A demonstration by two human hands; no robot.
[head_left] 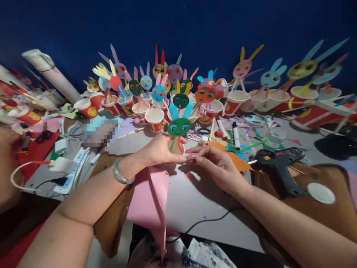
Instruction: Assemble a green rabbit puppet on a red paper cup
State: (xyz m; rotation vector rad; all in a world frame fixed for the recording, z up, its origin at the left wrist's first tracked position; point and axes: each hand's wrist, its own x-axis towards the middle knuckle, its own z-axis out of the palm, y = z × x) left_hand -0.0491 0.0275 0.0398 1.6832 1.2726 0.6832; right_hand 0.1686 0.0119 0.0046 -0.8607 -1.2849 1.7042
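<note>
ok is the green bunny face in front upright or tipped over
Upright: the green bunny face has its blue ears pointing up, above the cup held in the left hand.

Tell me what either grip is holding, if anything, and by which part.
Left grip holds the paper cup by its side, below the green face. Right grip is beside it; whether it holds anything cannot be told.
</note>
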